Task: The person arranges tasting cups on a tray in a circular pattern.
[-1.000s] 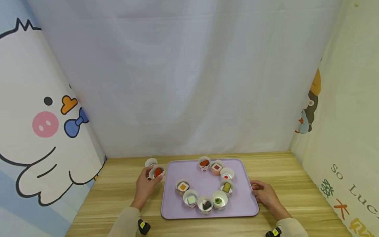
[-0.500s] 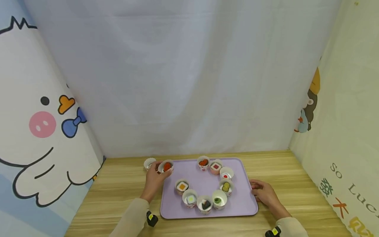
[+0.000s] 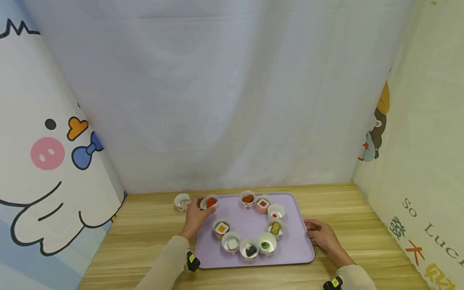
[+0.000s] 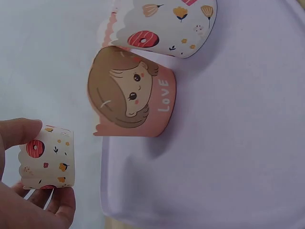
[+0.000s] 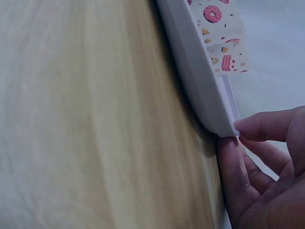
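My left hand (image 3: pixel 197 217) grips a small paper baking cup (image 3: pixel 209 202) with a red-orange piece inside, at the far left corner of the lilac tray (image 3: pixel 243 225). In the left wrist view thumb and fingers pinch that patterned cup (image 4: pixel 52 160) from two sides. Across the tray, my right hand (image 3: pixel 322 233) pinches the right rim, thumb and fingers on either side of the tray edge (image 5: pixel 228 119). On the tray several cups stand in a curve, among them one with an orange-and-white square (image 3: pixel 222 228) and one with a red-orange piece (image 3: pixel 247 199).
Another paper cup (image 3: pixel 182 202) stands on the wooden table (image 3: pixel 145 229), left of the tray. White cloth (image 3: pixel 232 100) hangs behind the table, and printed curtains flank both sides.
My left hand has carried the cup with the red-orange piece rightward, from beside the tray to its far left corner. The right hand stays on the tray's rim.
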A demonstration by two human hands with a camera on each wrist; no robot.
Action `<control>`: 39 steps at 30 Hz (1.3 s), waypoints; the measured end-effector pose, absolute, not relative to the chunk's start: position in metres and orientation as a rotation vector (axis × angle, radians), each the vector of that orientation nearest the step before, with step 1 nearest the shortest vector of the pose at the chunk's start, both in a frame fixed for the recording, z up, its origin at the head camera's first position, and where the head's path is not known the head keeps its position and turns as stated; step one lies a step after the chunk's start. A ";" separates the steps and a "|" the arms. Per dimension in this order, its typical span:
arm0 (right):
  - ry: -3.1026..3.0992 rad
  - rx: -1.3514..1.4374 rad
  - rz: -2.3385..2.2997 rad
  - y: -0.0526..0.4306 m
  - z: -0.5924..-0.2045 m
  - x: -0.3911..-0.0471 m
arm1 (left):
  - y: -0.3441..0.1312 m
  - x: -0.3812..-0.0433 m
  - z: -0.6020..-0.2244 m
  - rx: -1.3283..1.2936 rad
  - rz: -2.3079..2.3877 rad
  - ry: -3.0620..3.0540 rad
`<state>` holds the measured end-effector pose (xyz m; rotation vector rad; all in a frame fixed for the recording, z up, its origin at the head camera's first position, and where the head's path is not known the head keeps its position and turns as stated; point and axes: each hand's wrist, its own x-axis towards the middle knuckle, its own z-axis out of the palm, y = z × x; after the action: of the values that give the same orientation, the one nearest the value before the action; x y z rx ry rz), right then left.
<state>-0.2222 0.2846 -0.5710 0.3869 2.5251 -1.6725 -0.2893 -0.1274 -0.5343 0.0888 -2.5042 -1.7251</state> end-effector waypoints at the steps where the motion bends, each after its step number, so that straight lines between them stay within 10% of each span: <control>1: 2.523 0.389 -1.672 0.284 -0.571 -0.222 | -0.126 -0.290 -0.536 0.087 -1.733 -2.504; 39: 2.540 0.405 -1.661 0.283 -0.569 -0.221 | -0.096 -0.296 -0.555 0.053 -1.690 -2.724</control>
<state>-0.2207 0.2826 -0.5686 0.4049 2.5405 -1.6612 -0.2957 -0.0959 -0.5550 0.0533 -2.7244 -1.6903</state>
